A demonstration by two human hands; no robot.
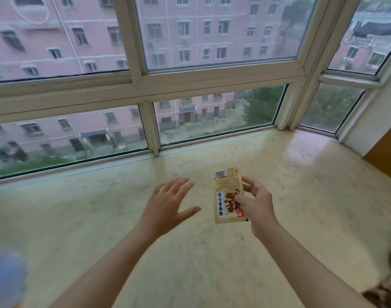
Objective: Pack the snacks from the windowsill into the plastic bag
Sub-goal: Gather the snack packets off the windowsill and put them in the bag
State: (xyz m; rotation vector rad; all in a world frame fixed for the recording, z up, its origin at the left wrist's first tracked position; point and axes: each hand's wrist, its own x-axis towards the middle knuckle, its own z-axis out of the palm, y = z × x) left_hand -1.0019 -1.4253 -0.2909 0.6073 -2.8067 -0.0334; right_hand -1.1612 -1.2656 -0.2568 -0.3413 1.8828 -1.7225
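A flat beige snack packet [227,192] with a barcode and brown lettering is held above the windowsill [301,185], long side pointing away from me. My right hand [255,205] pinches its right edge between thumb and fingers. My left hand [167,203] hovers just left of the packet with fingers spread, touching nothing. A blurred bluish shape [5,278] at the lower left edge may be the plastic bag; I cannot tell.
The pale marbled windowsill runs wide under a white-framed bay window [145,90]. A wooden panel [385,152] stands at the right. A patterned, furry-looking thing [390,274] pokes in at the lower right corner.
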